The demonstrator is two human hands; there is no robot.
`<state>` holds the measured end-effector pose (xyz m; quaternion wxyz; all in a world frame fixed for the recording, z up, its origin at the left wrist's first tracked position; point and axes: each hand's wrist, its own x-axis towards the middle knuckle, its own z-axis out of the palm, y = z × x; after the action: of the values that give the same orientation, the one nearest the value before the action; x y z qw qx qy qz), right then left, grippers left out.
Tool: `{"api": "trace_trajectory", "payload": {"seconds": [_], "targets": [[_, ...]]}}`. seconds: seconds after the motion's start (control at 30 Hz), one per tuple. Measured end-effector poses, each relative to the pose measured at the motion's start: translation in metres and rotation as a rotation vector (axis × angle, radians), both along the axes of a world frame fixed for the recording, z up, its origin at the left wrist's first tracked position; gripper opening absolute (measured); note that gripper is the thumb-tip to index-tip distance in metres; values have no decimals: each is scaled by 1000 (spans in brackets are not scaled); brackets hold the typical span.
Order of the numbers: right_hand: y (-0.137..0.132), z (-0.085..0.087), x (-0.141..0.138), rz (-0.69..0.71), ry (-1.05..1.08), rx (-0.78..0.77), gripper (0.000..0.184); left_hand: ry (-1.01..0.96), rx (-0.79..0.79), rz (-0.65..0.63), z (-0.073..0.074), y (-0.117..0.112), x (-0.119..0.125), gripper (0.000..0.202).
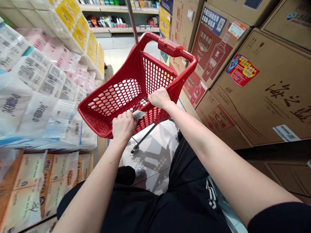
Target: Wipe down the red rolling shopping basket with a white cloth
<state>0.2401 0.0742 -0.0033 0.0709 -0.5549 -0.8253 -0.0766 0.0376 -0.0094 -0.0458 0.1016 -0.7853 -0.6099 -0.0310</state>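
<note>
A red plastic shopping cart (114, 100) with lattice walls stands in front of me, turned at a slant; its inside shows only the lattice floor and walls. My right hand (159, 97) is closed round the near rim, towards the right end. Further left on that same rim lies my left hand (123, 125), its fingers curled over the edge. A small crumpled greyish-white piece (139, 114), like a tissue or thin plastic, sticks out by the left thumb side. The fingertips of both hands are hidden behind the rim.
Stacked cardboard cartons (274, 87) line the right side. On the left are piled packs of tissue paper (36, 84), with orange-and-cream packs (34, 181) below. Goods stand on shelves (121, 29) at the back. A caster wheel (135, 149) rests on the tiled floor (155, 155).
</note>
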Motion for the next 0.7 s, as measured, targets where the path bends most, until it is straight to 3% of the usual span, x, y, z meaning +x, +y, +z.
{"api": "trace_trajectory", "payload": {"seconds": [0.13, 0.27, 0.4, 0.57, 0.7], "targets": [[-3, 1, -1, -11, 5, -4, 52, -59, -11, -171, -3, -8, -22, 41], [-4, 0, -5, -5, 22, 4, 50, -104, 21, -48, -6, -16, -33, 36], [-5, -1, -10, 6, 28, 11, 48, -98, 30, 54, -2, -9, -16, 37], [-4, 0, -13, -4, 5, 5, 46, -11, 50, -24, 4, 10, 13, 39], [-2, -1, -12, 16, 13, 20, 47, 32, 85, -59, -1, 14, 17, 35]]}}
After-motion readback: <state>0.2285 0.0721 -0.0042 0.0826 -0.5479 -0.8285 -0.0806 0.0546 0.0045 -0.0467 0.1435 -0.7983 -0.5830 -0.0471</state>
